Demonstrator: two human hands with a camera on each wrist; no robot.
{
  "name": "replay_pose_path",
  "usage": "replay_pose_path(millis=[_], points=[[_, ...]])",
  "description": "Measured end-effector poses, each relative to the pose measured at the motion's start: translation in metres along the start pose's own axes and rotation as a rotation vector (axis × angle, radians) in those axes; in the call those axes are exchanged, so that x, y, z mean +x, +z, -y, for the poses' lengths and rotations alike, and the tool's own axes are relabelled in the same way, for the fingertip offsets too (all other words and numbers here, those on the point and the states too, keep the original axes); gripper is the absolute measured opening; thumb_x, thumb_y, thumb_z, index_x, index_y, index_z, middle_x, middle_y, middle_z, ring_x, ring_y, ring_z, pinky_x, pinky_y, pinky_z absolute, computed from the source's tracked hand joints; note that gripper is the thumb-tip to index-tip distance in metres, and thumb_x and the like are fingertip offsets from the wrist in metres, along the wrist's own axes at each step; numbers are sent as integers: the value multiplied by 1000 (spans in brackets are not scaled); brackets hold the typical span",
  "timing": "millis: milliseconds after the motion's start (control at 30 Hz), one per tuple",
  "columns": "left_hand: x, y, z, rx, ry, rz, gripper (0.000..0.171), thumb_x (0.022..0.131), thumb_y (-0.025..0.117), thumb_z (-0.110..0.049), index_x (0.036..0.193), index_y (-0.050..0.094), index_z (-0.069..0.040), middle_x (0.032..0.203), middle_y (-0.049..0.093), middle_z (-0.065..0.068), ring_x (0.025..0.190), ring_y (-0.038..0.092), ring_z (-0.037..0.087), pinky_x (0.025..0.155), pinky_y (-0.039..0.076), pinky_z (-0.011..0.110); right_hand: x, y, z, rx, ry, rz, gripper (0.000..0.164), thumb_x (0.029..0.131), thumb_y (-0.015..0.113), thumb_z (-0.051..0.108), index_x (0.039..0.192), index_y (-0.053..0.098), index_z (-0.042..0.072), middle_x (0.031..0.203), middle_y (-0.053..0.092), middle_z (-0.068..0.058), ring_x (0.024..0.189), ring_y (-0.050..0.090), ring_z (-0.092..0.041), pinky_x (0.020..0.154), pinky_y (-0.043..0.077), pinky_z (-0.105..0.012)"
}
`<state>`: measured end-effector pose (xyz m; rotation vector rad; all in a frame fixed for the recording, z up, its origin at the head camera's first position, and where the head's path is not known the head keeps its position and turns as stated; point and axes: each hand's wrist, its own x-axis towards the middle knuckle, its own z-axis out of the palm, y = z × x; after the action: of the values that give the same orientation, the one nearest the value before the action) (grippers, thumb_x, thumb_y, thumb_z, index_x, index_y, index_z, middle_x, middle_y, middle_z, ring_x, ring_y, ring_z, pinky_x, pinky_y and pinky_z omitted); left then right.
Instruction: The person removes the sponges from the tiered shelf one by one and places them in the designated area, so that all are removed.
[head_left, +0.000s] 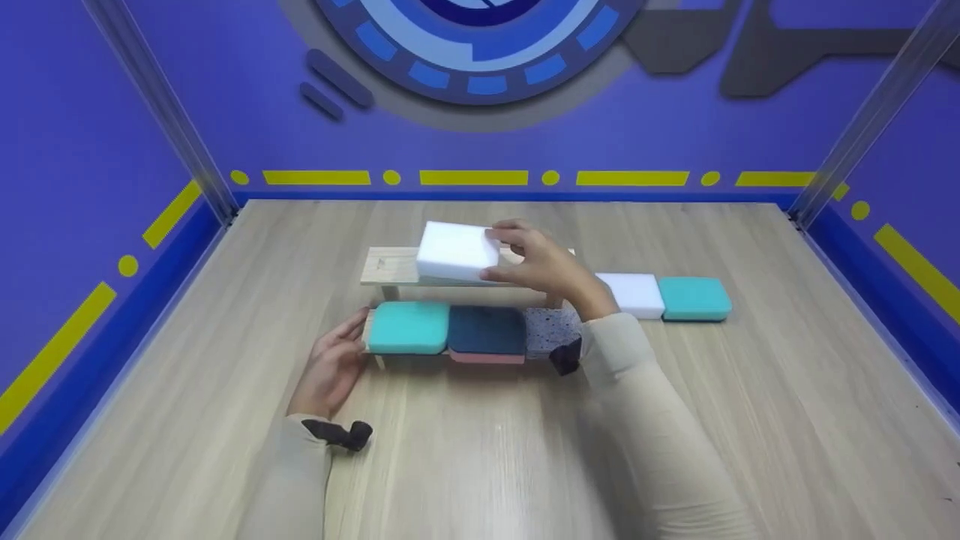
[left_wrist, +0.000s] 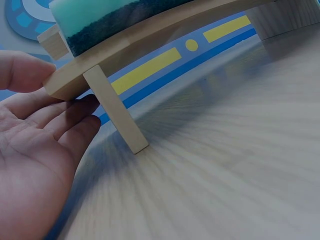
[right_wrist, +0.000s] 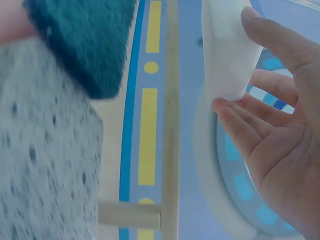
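Note:
My right hand pinches a white sponge between thumb and fingers, just over the rear wooden stand. In the right wrist view, the thumb lies on one face of that sponge and the fingertips on the opposite side. With thumb and fingers, my left hand holds the left end of the front wooden stand, near its leg. Along this front stand sit a teal sponge with a dark underside, a dark blue sponge with a pink underside, and a grey speckled sponge, partly behind my right wrist.
Right of the stands, another white sponge and a teal sponge lie side by side on the wooden table. Blue panels with yellow markings rise behind the table and along both sides.

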<state>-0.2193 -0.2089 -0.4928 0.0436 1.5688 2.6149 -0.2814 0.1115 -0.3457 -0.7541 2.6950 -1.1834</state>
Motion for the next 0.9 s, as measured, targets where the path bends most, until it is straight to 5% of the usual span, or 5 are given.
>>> replay_pose_path(millis=[300, 567, 900], points=[[0, -1, 0, -14, 4, 4, 65, 83, 32, 17, 147, 20, 12, 157, 19, 25, 124, 49, 7, 98, 44, 20, -10, -15, -12, 4, -13, -12, 72, 81, 76, 32, 141, 47, 5, 149, 41, -12, 132, 46, -34, 109, 40, -41], [-1, -1, 0, -1, -4, 23, 64, 86, 34, 15, 148, 17, 11, 158, 17, 23, 146, 19, 28, 99, 43, 17, -21, -29, -22, -2, -2, -16, 70, 81, 76, 28, 140, 48, 2, 149, 39, -16, 131, 45, -36, 110, 38, -44], [-1, -1, 0, 20, -16, 21, 64, 88, 36, 13, 149, 18, 8, 159, 19, 20, 147, 19, 27, 116, 25, 32, -35, -44, -37, 57, 25, -20, 69, 81, 77, 24, 139, 48, 2, 148, 40, -15, 133, 43, -36, 110, 37, -46]])
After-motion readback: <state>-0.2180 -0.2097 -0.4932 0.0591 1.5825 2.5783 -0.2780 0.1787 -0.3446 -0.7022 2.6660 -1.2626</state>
